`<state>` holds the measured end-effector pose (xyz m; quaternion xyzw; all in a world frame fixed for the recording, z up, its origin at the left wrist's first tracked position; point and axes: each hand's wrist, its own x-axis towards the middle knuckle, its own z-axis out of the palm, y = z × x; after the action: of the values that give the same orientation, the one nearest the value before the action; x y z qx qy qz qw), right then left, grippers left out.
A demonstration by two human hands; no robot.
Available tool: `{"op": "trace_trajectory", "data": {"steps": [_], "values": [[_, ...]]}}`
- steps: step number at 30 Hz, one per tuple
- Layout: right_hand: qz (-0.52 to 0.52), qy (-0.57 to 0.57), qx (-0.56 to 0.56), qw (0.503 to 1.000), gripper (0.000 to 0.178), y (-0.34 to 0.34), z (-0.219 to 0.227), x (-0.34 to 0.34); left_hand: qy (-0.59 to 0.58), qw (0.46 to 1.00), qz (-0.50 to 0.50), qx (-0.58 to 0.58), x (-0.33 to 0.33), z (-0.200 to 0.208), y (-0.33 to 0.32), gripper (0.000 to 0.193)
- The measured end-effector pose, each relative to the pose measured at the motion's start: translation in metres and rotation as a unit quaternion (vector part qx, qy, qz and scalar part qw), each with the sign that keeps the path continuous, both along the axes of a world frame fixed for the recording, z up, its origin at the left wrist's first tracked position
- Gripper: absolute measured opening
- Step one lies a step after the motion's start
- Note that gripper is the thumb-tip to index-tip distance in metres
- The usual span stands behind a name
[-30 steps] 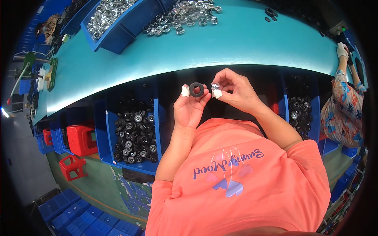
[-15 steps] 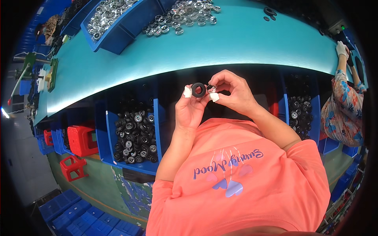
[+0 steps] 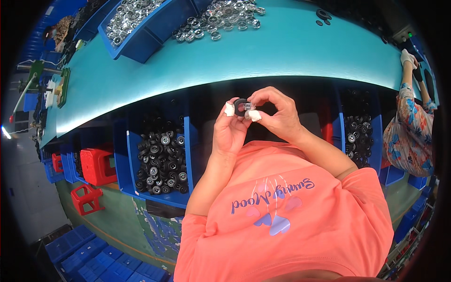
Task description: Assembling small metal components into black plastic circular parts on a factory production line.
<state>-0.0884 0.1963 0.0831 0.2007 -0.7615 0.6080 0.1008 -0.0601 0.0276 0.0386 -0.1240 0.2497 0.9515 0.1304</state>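
Between the fingers of my left hand (image 3: 229, 129) is a black rubber ring (image 3: 238, 107), shaped like a small tyre. My right hand (image 3: 280, 113) pinches a clear plastic wheel hub (image 3: 247, 106) at the ring's right side, and the two pieces touch. White tape wraps a fingertip on the left hand and the thumb of the right. Both hands are held in front of my chest, just below the table's near edge. How far the hub sits inside the ring I cannot tell, as fingers partly cover it.
A blue bin (image 3: 150, 40) of clear hubs stands on the teal table (image 3: 263, 56), with loose hubs (image 3: 213, 21) beside it. Blue bins of black wheels (image 3: 159, 162) flank me. Red stools (image 3: 97, 167) stand at left. A co-worker's gloved hand (image 3: 408, 57) is at far right.
My right hand has brought the clear hub leftward against the black ring. The ring has turned and now shows more edge-on. My left hand has shifted slightly right.
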Motion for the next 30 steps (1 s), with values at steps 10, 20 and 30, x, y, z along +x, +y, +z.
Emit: {"op": "trace_trajectory", "data": {"steps": [10,20,30], "values": [[0.084,-0.190,-0.085,0.974,0.019,0.009,-0.010,-0.002,0.006,0.999,-0.001,0.042,0.000,-0.002,0.000,0.027],[0.048,-0.178,-0.022,0.983,0.017,0.005,0.007,0.000,0.031,0.996,0.000,-0.086,0.004,0.007,0.004,0.032],[0.009,-0.129,-0.036,0.991,0.014,0.000,-0.005,0.008,0.063,0.986,0.009,-0.155,0.006,0.008,0.010,0.032]]}}
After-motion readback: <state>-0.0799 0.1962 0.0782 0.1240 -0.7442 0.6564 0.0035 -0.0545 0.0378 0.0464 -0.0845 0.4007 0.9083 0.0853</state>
